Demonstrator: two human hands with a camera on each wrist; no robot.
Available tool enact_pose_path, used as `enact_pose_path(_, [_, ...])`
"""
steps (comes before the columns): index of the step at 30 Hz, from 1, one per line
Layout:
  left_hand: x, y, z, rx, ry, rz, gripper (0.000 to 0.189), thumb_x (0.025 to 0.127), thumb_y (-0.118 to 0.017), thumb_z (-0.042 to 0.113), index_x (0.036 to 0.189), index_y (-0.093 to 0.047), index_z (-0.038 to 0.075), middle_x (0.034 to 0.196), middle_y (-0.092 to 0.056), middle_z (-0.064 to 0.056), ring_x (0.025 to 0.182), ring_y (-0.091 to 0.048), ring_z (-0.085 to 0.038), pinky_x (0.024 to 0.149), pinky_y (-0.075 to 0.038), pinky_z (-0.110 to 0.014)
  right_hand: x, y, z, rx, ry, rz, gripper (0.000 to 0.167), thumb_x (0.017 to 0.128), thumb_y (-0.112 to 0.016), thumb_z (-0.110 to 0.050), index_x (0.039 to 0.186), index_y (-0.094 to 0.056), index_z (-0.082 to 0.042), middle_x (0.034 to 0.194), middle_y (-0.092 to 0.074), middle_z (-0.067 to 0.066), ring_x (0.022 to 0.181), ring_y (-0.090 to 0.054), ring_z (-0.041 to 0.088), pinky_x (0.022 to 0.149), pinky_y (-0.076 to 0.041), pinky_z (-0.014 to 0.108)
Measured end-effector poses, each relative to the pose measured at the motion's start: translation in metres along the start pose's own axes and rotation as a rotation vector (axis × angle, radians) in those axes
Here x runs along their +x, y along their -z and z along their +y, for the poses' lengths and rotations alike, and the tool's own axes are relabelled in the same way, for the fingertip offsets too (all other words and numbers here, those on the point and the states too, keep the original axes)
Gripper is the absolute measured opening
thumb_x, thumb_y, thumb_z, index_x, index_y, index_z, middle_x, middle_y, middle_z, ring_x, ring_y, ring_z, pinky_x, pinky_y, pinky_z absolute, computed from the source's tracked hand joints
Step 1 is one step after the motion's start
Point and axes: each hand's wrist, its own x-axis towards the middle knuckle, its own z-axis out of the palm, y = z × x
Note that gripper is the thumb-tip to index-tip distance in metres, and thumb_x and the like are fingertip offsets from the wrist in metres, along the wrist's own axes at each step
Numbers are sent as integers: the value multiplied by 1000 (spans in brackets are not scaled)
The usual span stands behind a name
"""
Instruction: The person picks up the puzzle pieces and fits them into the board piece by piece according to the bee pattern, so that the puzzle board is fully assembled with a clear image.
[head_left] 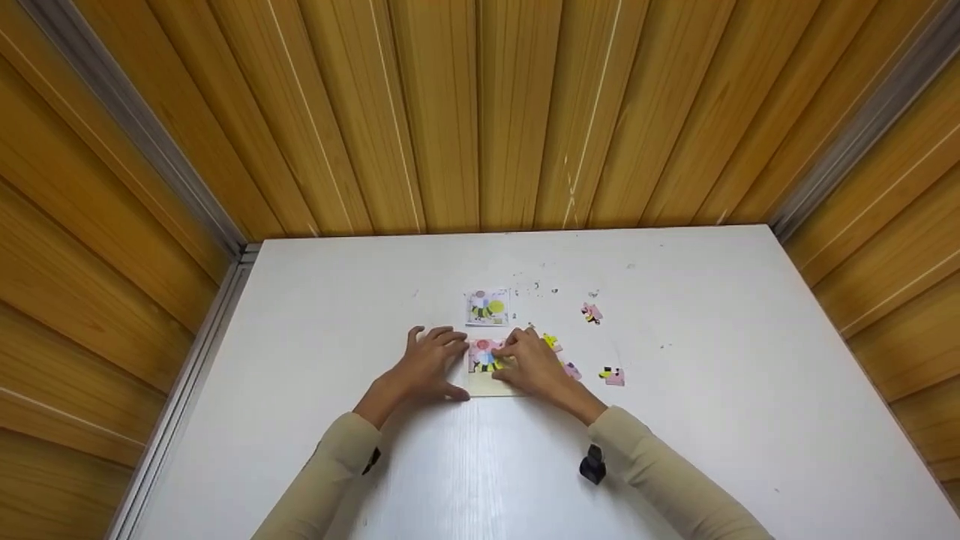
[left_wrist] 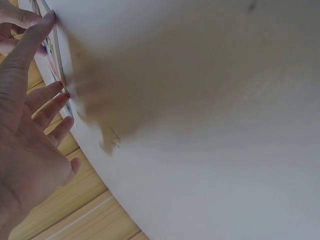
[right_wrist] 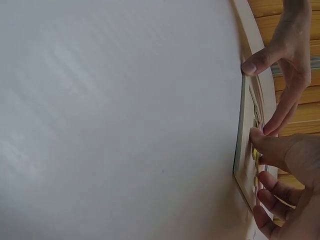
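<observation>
A shallow puzzle board point(head_left: 491, 386) lies on the white table, its upper part filled with pieces of a bee picture point(head_left: 480, 356) and its near strip bare. My left hand point(head_left: 429, 364) is spread along the board's left edge, thumb at the near corner and fingertips farther up the side. Over the board's right part, my right hand point(head_left: 536, 367) pinches a yellow puzzle piece point(right_wrist: 256, 154) between thumb and fingers, close over the filled area. That hand covers most of this piece and the board's right edge.
Beyond the board lies a square card point(head_left: 487, 308) with the bee picture. Loose pieces are on the right: a yellow one point(head_left: 551, 342), a pink-purple one point(head_left: 571, 370), a pink-and-yellow one point(head_left: 612, 376) and a pink-and-black one point(head_left: 592, 313). Wood-look panels point(head_left: 480, 112) surround the table.
</observation>
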Motion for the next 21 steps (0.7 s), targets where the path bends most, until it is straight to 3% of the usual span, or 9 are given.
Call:
enact_pose_path(4, [0,1,2,0,9,-17,88,71,-88,57,140,-61,10,151,-55,-8,145,-42,-34,115,-23,-68,-4,0,0,-3,-13,12,42,82,-86,-28,118,-77,-8,107,-66,12,102,-55,27,89,-50,45])
enact_pose_path(10, [-2,3,1,17,27,-31,89,71,-88,57,140,-60,9,152,-55,-8,145,-43,-34,115,-24,-69,-11,-5,1,107,17,62,38,86,-81,-22,121,-75,-7,112,-64,12,104,-54,26,93,-48,46])
enact_pose_path(17, [2,3,2,-9,24,-22,89,71,-88,56,142,-59,10,153,-54,-7,146,-42,-34,116,-23,-69,-14,17,16,133,-2,144,30,89,-79,-15,117,-77,-5,107,-65,10,99,-55,22,87,-50,41])
enact_pose_path(21, [2,2,3,-13,36,-31,89,71,-88,56,142,-59,11,153,-54,-6,147,-41,-33,116,-22,-69,-16,30,30,145,-45,151,28,90,-78,-14,116,-76,-5,107,-65,12,96,-57,23,83,-50,37])
